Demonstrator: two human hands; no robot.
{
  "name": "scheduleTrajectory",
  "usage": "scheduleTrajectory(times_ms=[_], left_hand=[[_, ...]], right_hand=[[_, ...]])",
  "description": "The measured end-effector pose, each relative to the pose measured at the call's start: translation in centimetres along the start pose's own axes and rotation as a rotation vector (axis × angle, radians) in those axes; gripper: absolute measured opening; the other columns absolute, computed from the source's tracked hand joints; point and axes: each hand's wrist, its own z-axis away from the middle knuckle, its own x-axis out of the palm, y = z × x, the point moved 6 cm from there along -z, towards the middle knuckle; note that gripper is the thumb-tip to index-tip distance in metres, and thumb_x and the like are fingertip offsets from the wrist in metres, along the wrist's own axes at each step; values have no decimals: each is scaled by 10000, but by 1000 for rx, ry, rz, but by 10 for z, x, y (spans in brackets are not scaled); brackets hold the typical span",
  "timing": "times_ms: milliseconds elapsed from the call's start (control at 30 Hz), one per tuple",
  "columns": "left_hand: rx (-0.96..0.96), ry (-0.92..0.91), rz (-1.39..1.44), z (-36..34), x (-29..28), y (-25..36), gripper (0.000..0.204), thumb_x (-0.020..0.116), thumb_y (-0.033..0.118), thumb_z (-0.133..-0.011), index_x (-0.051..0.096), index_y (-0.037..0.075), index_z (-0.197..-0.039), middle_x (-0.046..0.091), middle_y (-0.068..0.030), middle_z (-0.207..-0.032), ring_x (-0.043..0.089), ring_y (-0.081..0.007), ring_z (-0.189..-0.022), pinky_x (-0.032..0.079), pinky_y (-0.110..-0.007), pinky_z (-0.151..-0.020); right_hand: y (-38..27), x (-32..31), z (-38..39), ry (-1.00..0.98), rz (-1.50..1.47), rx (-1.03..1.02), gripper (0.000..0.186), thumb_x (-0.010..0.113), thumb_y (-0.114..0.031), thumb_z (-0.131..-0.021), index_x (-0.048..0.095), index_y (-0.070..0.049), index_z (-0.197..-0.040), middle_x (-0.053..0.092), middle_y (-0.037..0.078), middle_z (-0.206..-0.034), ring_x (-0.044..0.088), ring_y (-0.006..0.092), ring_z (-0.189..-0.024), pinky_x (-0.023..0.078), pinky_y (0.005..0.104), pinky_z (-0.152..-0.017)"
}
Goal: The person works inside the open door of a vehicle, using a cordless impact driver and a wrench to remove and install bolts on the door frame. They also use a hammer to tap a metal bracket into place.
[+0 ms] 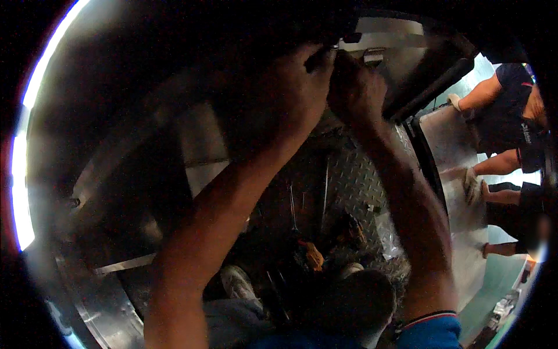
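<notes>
Bare forearms (224,203), nearest the camera, reach up to the left hand (311,75) and right hand (359,87), close together with fingers curled; poor light prevents telling whether either grips anything. A small part (351,38) lies at their fingertips, near a pale panel (395,27). Should it be loose, a slack pinch or fumbling in shadow could drop it onto the ridged metal floor (354,180), among thin rods (293,210). It is dark, short and blocky, with a bright glint beside its left end.
</notes>
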Motion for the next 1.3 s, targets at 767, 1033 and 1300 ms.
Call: scheduleTrajectory(times_ms=[767,1033,1300], left_hand=[[-49,9,14,-6,-1,6,324,721,334,-801,683,18,-863,688,-169,-806,676,-311,-733,527,-385,-683],[-42,-9,139,-5,5,4,377,697,387,-825,681,17,-900,696,-161,-888,671,-301,-811,528,-401,-750],[56,-464,174,94,72,17,182,651,203,-878,663,42,-962,680,-136,-874,672,-263,-832,520,-353,-731]], right_hand=[[-4,-10,-2,63,-55,-225,119,605,-165,-818,632,-59,-867,654,159,-748,633,375,-655,505,418,-542],[20,29,13,13,60,73,222,629,-152,-790,629,-79,-1000,661,168,-789,639,370,-704,500,416,-552],[134,97,154,-337,-252,273,266,604,-248,-827,680,-108,-1039,692,127,-922,657,293,-744,534,396,-647]])
